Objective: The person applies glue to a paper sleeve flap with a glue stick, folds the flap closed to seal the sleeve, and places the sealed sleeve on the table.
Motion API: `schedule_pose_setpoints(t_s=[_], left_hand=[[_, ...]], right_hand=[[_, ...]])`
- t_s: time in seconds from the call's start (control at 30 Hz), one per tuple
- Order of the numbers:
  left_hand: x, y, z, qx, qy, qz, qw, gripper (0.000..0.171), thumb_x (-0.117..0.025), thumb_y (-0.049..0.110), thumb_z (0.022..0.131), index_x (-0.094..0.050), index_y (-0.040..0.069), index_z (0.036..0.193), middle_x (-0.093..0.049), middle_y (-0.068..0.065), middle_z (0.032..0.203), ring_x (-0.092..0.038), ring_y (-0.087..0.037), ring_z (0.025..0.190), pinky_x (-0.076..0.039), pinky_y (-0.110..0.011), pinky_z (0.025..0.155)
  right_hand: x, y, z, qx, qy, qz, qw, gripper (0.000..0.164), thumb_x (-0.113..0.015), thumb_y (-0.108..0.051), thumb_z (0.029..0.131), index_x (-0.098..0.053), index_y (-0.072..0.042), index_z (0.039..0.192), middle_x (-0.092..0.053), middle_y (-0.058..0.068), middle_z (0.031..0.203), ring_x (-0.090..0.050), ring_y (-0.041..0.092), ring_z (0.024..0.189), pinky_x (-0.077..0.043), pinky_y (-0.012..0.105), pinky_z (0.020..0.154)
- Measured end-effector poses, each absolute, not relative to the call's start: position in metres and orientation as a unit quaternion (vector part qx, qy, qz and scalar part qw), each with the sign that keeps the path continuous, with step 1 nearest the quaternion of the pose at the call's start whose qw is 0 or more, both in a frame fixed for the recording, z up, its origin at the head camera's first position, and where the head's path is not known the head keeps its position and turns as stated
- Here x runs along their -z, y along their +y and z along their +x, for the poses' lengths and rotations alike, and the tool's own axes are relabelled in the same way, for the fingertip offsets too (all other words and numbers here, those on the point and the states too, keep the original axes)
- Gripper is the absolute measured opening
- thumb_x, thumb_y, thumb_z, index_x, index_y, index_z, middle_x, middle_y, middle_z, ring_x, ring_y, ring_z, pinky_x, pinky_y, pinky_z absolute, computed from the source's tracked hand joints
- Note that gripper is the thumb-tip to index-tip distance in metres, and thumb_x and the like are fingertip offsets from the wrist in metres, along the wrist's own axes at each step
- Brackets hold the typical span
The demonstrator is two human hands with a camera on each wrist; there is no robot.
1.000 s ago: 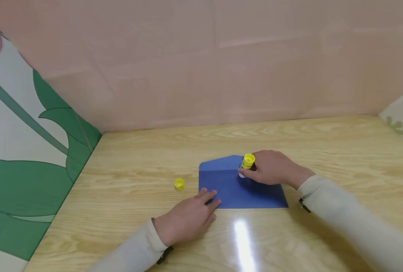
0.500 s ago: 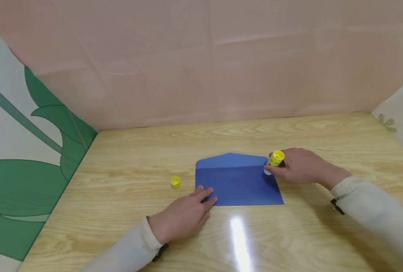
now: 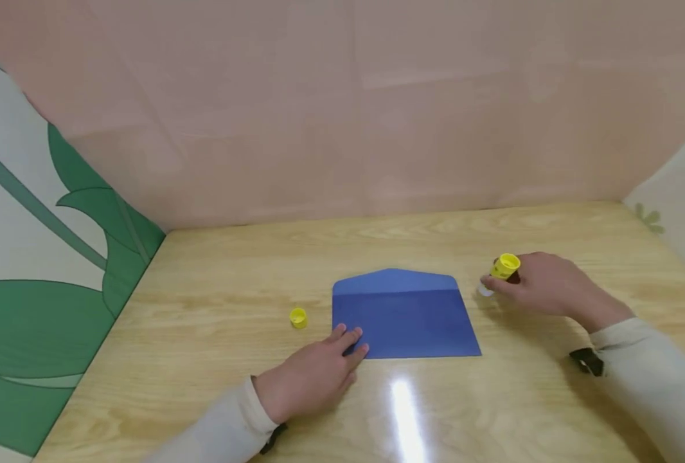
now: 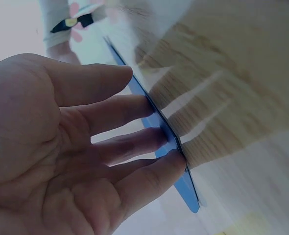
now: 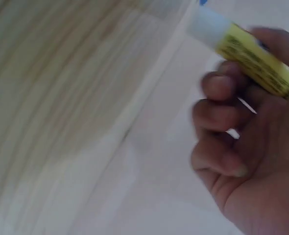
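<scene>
A blue envelope [image 3: 412, 325] lies on the table with its lighter flap [image 3: 394, 281] unfolded away from the person. The left hand [image 3: 313, 376] rests its spread fingertips on the envelope's near left corner; the left wrist view shows those fingers [image 4: 134, 144] nearly straight at the blue edge. To the right of the envelope, the right hand [image 3: 556, 283] pinches a yellow glue stick [image 5: 254, 58], tilted with its white end [image 3: 484, 288] down toward the table. Left of the envelope sits the yellow cap [image 3: 299, 317], hollow side up.
The wooden table [image 3: 232, 276] ends at a pinkish wall covering [image 3: 342, 128] behind. A panel with green leaves [image 3: 36, 321] borders the left side, and a pale panel [image 3: 678, 199] stands on the right. A bright light reflection falls on the table's near part.
The right hand has carried the glue stick rightward along the flap area and off the envelope's right side. The left hand keeps its place on the envelope's corner.
</scene>
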State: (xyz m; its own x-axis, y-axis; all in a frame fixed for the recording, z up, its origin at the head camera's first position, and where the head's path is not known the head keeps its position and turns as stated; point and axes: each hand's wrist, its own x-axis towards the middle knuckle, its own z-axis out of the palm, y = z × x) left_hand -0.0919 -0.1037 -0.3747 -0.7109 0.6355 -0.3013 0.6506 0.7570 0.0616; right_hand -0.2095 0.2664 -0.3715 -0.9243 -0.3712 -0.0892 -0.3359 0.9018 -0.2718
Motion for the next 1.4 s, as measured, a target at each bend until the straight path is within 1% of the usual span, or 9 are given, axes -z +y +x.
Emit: schedule_pose_setpoints(t_s=[0.1,0.23,0.37,0.43,0.57,0.67,0.77,1.0,1.4], left_hand=[[0.376,-0.103,-0.092,0.028,0.924,0.350,0.148,0.046,-0.046,0.029,0.106,-0.046,0.011,0.149,-0.037,-0.013,0.159,-0.039,-0.034,0.145,-0.041,-0.037,0.115],[0.375,-0.103,-0.094,0.036,0.925,0.354,0.137,0.047,-0.047,0.030,0.106,-0.047,0.009,0.148,-0.038,-0.014,0.158,-0.040,-0.034,0.144,-0.041,-0.037,0.115],[0.377,-0.101,-0.098,0.035,0.923,0.360,0.132,0.048,-0.047,0.030,0.105,-0.047,0.009,0.148,-0.038,-0.014,0.158,-0.040,-0.035,0.144,-0.041,-0.037,0.115],[0.379,-0.099,-0.099,0.030,0.921,0.366,0.131,0.048,-0.047,0.030,0.105,-0.046,0.009,0.148,-0.037,-0.014,0.158,-0.039,-0.036,0.144,-0.040,-0.038,0.115],[0.381,-0.093,-0.101,0.021,0.918,0.374,0.134,0.048,-0.048,0.030,0.105,-0.046,0.009,0.149,-0.035,-0.014,0.160,-0.036,-0.037,0.146,-0.038,-0.038,0.117],[0.380,-0.090,-0.102,0.020,0.917,0.373,0.137,0.049,-0.048,0.030,0.105,-0.046,0.009,0.149,-0.035,-0.014,0.160,-0.035,-0.036,0.147,-0.038,-0.039,0.117],[0.379,-0.090,-0.101,0.028,0.917,0.374,0.135,0.048,-0.048,0.030,0.105,-0.046,0.008,0.148,-0.035,-0.014,0.160,-0.036,-0.036,0.146,-0.038,-0.038,0.117],[0.375,-0.091,-0.099,0.041,0.918,0.374,0.124,0.048,-0.049,0.031,0.105,-0.047,0.009,0.148,-0.038,-0.014,0.158,-0.039,-0.037,0.144,-0.039,-0.037,0.116],[0.375,-0.093,-0.096,0.032,0.921,0.364,0.133,0.049,-0.048,0.030,0.105,-0.045,0.009,0.149,-0.036,-0.013,0.159,-0.036,-0.035,0.147,-0.037,-0.037,0.118]], right_hand=[[0.368,0.265,-0.208,0.151,0.970,-0.183,0.054,0.042,-0.055,-0.054,0.097,-0.056,-0.018,0.077,-0.043,-0.003,0.058,-0.042,0.013,0.055,-0.033,0.028,0.054],[0.362,0.227,-0.205,0.180,0.951,-0.251,0.033,0.031,-0.060,-0.048,0.096,-0.060,-0.019,0.087,-0.046,-0.007,0.060,-0.043,0.009,0.056,-0.036,0.026,0.054],[0.360,0.173,-0.207,0.180,0.929,-0.323,0.022,0.027,-0.062,-0.044,0.094,-0.059,-0.020,0.082,-0.049,-0.010,0.061,-0.047,0.005,0.057,-0.040,0.026,0.054],[0.361,0.148,-0.210,0.171,0.925,-0.339,0.021,0.026,-0.062,-0.045,0.093,-0.064,-0.021,0.085,-0.056,-0.012,0.066,-0.052,0.004,0.061,-0.044,0.027,0.056],[0.363,0.112,-0.218,0.152,0.927,-0.338,0.054,0.032,-0.060,-0.050,0.092,-0.067,-0.020,0.085,-0.062,-0.009,0.071,-0.056,0.007,0.064,-0.047,0.028,0.059],[0.364,0.095,-0.223,0.140,0.930,-0.331,0.079,0.038,-0.057,-0.053,0.092,-0.058,-0.021,0.072,-0.055,-0.006,0.064,-0.052,0.011,0.059,-0.042,0.027,0.055],[0.366,0.083,-0.226,0.133,0.928,-0.337,0.085,0.041,-0.056,-0.054,0.092,-0.054,-0.022,0.067,-0.053,-0.006,0.063,-0.051,0.011,0.057,-0.040,0.026,0.053],[0.367,0.064,-0.225,0.117,0.924,-0.350,0.103,0.041,-0.055,-0.054,0.092,-0.056,-0.020,0.069,-0.056,-0.005,0.064,-0.053,0.011,0.057,-0.041,0.026,0.051],[0.364,0.069,-0.225,0.101,0.928,-0.342,0.108,0.043,-0.056,-0.055,0.092,-0.056,-0.019,0.068,-0.055,-0.005,0.062,-0.053,0.012,0.056,-0.041,0.026,0.051]])
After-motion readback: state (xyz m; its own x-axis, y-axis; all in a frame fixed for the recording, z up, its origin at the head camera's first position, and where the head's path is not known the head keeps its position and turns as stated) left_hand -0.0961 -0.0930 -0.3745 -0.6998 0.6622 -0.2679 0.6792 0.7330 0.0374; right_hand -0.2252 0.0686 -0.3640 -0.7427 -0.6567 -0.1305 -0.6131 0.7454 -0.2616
